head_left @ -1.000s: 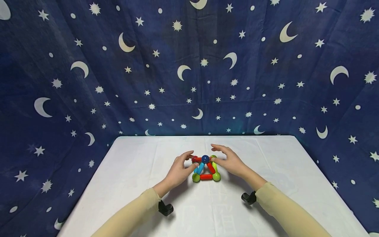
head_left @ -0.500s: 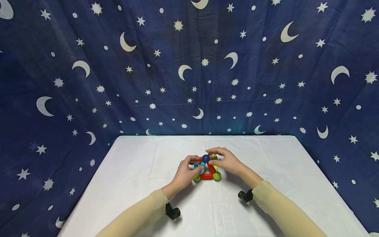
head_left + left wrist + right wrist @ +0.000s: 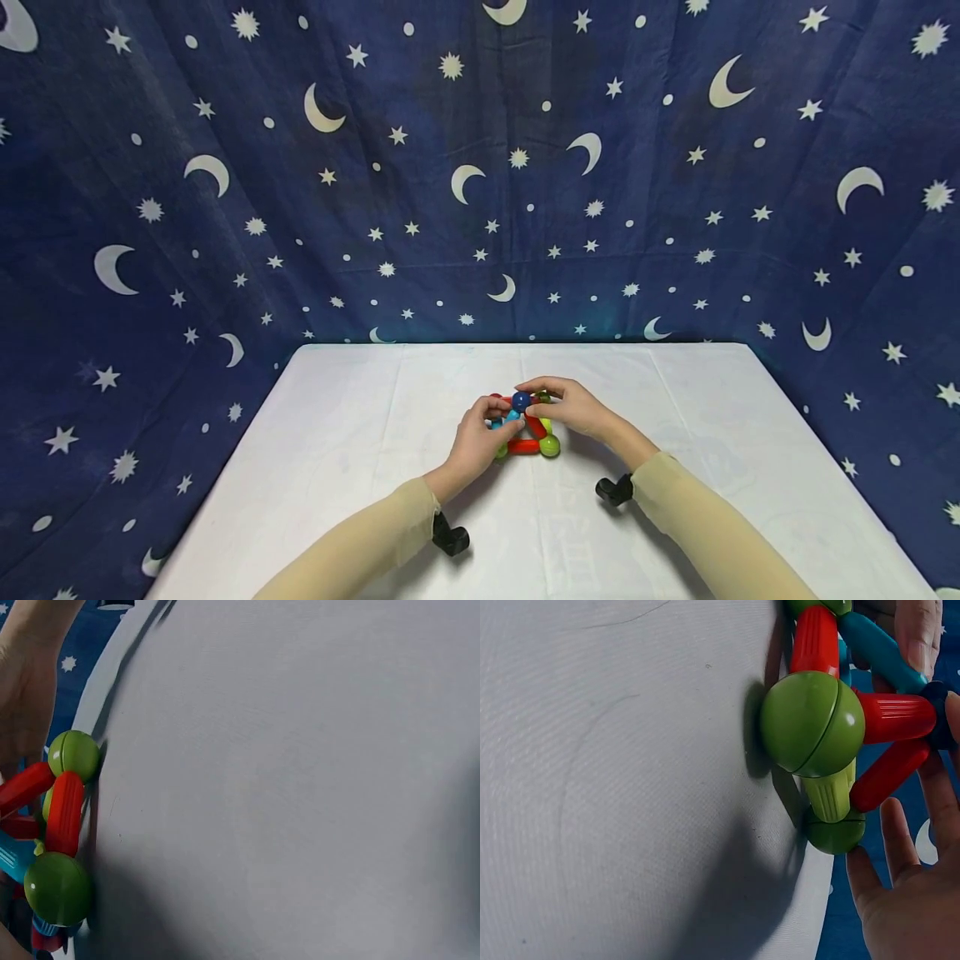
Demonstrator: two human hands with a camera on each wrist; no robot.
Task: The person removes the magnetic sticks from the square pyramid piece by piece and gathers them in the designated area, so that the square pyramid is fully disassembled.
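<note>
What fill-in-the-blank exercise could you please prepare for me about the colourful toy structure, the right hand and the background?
1. The right hand holds the ____ ball at the top of the toy structure.
2. The bar joining the two nearest green balls is ____.
3. Behind the white table, the patterned cloth shows stars, dots and crescent ____.

Missing words: blue; red; moons.
</note>
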